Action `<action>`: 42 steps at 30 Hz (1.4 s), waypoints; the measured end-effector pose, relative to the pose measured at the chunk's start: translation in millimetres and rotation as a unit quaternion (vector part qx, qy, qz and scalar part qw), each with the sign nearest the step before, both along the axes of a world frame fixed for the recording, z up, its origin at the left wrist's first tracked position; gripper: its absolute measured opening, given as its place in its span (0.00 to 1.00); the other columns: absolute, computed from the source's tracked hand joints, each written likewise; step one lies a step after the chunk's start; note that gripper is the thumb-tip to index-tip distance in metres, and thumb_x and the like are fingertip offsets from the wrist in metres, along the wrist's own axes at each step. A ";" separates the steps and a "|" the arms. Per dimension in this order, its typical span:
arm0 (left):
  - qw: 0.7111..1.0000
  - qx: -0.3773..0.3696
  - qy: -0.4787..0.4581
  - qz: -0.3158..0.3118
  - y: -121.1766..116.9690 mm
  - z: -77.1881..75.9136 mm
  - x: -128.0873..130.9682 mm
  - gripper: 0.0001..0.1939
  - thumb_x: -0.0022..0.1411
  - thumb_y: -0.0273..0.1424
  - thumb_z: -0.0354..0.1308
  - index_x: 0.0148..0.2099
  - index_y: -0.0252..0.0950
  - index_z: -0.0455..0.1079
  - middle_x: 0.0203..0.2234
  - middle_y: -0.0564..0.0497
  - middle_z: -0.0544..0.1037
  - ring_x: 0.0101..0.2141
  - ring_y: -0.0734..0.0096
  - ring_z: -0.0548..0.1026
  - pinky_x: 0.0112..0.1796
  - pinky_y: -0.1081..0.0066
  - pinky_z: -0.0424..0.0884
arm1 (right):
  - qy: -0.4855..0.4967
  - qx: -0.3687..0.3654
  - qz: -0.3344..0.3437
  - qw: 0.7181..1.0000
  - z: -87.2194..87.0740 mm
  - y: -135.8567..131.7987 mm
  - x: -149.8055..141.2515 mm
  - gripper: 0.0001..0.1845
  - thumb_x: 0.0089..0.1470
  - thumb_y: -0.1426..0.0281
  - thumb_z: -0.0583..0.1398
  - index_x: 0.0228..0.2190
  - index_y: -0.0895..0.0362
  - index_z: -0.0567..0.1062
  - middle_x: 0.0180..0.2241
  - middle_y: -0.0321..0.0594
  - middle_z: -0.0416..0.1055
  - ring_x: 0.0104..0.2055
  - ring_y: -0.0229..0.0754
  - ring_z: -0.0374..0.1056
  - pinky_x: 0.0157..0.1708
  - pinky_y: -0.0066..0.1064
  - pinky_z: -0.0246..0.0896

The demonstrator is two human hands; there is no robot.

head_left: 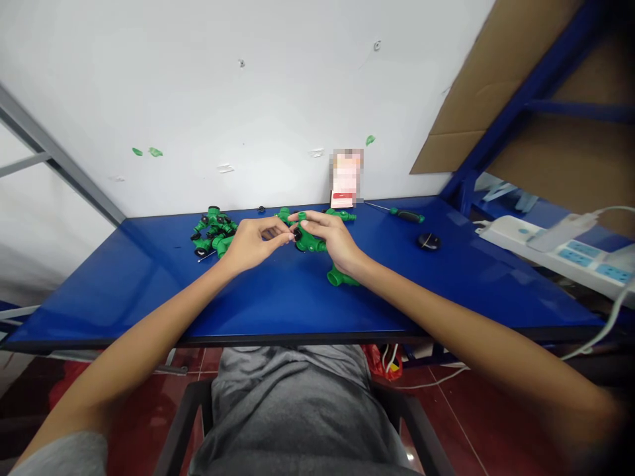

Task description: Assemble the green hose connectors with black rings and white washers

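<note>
We log the left hand (255,243) and right hand (330,239) curled and nearly meeting above the blue workbench (124,284), fingertips (284,233) pinching a small black piece (297,234) against a green plastic pipe fitting (310,242), other green fittings (213,231) heaped just left.

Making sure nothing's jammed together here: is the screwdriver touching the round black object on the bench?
Apart. The head view shows a strip of blue bench top between the screwdriver and the round black object.
</note>
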State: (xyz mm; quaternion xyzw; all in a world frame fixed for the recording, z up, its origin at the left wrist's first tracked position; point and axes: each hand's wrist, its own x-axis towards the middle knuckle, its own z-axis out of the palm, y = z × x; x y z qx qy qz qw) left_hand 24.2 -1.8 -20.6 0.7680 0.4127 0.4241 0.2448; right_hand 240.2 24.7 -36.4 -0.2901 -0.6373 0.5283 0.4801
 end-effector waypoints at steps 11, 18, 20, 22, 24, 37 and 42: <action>0.999 0.016 0.033 0.015 -2.1 5.9 -1.5 0.14 0.68 0.42 0.66 0.38 0.35 0.82 0.32 0.49 0.87 0.31 0.68 0.82 0.37 0.71 0.77 | -0.007 0.017 -0.006 1.000 4.2 -0.5 0.1 0.11 0.59 0.61 0.67 0.39 0.54 0.85 0.39 0.40 0.85 0.44 0.49 0.80 0.53 0.43 0.71; 0.957 0.040 0.269 0.104 24.7 14.2 -36.3 0.12 0.70 0.34 0.59 0.44 0.35 0.83 0.36 0.45 0.88 0.36 0.59 0.83 0.42 0.64 0.76 | 0.018 -0.007 -0.038 0.999 7.6 15.5 12.6 0.11 0.61 0.61 0.67 0.41 0.54 0.83 0.39 0.41 0.86 0.42 0.47 0.79 0.54 0.45 0.72; 0.926 0.031 0.352 0.135 32.2 11.9 -44.6 0.14 0.71 0.31 0.56 0.47 0.35 0.83 0.40 0.42 0.88 0.40 0.54 0.83 0.45 0.61 0.76 | 0.019 -0.014 -0.056 0.998 8.3 21.7 17.6 0.10 0.61 0.62 0.67 0.41 0.53 0.83 0.39 0.42 0.86 0.42 0.47 0.80 0.53 0.44 0.73; 0.902 0.033 0.401 0.158 37.5 10.8 -51.8 0.16 0.71 0.30 0.53 0.48 0.33 0.83 0.43 0.39 0.87 0.45 0.49 0.83 0.48 0.57 0.76 | 0.023 -0.013 -0.073 0.997 9.5 26.5 21.9 0.10 0.60 0.62 0.67 0.40 0.53 0.83 0.39 0.42 0.86 0.43 0.48 0.80 0.52 0.44 0.73; 0.887 0.040 0.421 0.184 40.6 11.7 -58.2 0.18 0.71 0.29 0.52 0.49 0.32 0.83 0.45 0.37 0.87 0.48 0.46 0.83 0.50 0.55 0.76 | 0.027 -0.014 -0.083 0.996 10.7 29.5 24.9 0.10 0.60 0.61 0.67 0.40 0.54 0.83 0.39 0.43 0.86 0.44 0.49 0.81 0.51 0.43 0.73; 0.918 0.035 0.341 0.197 34.4 34.5 -66.1 0.21 0.65 0.28 0.51 0.49 0.36 0.84 0.42 0.42 0.88 0.43 0.53 0.83 0.47 0.61 0.75 | 0.033 -0.031 -0.104 0.994 10.8 38.9 32.0 0.10 0.57 0.64 0.66 0.39 0.55 0.83 0.37 0.42 0.86 0.37 0.47 0.78 0.46 0.42 0.74; 0.915 -0.016 0.304 0.264 22.6 74.3 -122.2 0.14 0.57 0.33 0.54 0.34 0.38 0.82 0.28 0.47 0.84 0.32 0.59 0.78 0.36 0.65 0.69 | 0.053 -0.029 -0.112 0.992 12.3 43.4 35.5 0.12 0.53 0.62 0.68 0.38 0.55 0.82 0.35 0.42 0.85 0.36 0.47 0.78 0.45 0.41 0.74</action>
